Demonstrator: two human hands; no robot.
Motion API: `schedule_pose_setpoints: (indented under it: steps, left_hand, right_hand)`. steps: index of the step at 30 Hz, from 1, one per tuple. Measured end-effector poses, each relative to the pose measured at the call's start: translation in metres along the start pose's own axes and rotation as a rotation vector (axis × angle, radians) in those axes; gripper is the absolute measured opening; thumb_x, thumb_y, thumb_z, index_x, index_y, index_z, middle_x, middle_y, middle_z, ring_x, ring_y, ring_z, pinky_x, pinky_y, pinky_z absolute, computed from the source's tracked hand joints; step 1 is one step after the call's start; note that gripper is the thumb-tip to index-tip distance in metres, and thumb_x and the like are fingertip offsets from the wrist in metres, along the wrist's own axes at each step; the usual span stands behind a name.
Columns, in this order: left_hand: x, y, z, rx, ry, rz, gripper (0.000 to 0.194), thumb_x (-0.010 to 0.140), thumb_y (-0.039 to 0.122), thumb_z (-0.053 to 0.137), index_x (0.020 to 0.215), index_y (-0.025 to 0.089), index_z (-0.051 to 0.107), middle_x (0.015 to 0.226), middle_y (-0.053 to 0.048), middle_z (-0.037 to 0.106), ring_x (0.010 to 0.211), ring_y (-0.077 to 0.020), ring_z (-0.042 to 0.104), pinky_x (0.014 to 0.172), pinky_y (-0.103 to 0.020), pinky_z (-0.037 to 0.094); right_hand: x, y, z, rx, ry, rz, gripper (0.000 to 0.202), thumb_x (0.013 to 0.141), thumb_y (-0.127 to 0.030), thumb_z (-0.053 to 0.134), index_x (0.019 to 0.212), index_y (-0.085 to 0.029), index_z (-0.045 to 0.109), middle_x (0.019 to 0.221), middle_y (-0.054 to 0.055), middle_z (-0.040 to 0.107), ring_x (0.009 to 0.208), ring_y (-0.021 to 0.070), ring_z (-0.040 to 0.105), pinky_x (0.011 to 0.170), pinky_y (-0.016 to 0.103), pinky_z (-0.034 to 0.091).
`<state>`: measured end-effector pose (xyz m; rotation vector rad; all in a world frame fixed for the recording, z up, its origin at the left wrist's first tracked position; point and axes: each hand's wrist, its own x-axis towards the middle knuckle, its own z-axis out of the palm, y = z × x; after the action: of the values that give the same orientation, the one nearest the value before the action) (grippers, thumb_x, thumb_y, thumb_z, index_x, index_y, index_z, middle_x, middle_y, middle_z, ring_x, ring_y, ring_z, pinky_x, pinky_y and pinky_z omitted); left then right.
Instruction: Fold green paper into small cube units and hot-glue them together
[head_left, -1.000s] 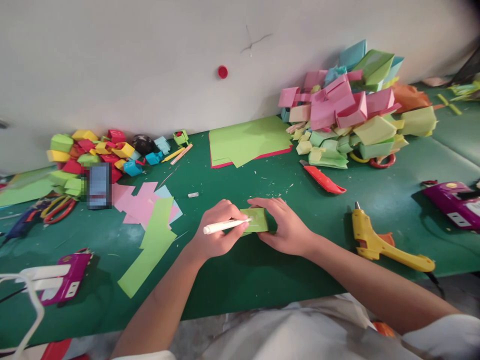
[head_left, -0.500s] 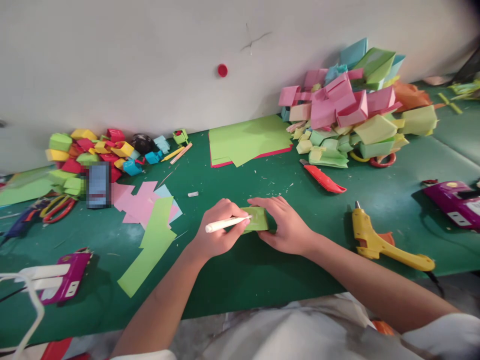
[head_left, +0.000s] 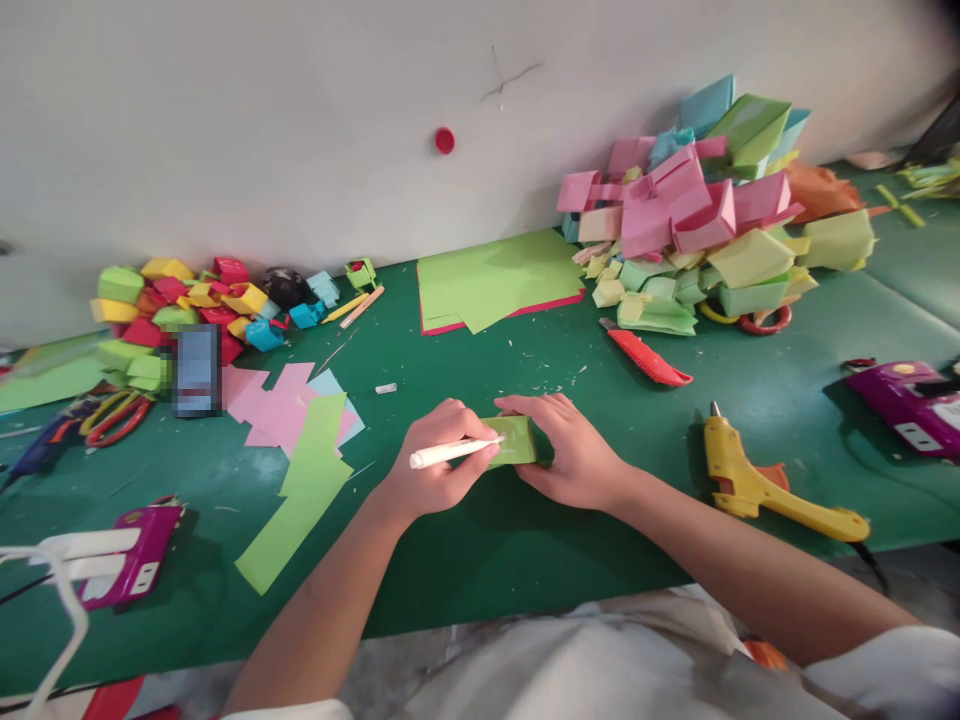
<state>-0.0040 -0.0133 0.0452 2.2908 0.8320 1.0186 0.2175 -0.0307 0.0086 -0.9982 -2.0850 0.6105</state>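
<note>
A blurred-out patch (head_left: 197,369) hides something by the small boxes, and the hands cover the green piece's (head_left: 516,440) edges.

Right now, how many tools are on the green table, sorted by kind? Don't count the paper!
White pen, held in the left hand: 1
Yellow glue gun: 1
Red box cutter: 1
Purple machines: 2
Scissors with red and yellow handles: 1
Total: 6
The right hand steadies the small green paper piece.

Lighting: bright, even, soft.
I see faint shadows under the forearms, wide-angle bending at the edges, and slightly soft corners.
</note>
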Motion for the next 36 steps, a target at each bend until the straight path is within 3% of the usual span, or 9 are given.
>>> schedule_pose_setpoints:
  steps: [36]
  left_hand:
    - [-0.0009,-0.0026,-0.0034,-0.047,-0.049,0.000,0.006,0.094,0.022,0.063,0.089,0.021,0.065,0.078,-0.003,0.070,0.071,-0.0171,0.059,0.067,-0.032,0.047]
  right_hand:
    - [-0.0012,0.0022,-0.0002,0.020,0.005,0.012,0.068,0.075,-0.015,0.061,0.140,-0.026,0.045,0.123,0.010,0.071,0.108,0.0322,0.066,0.096,0.051,0.045]
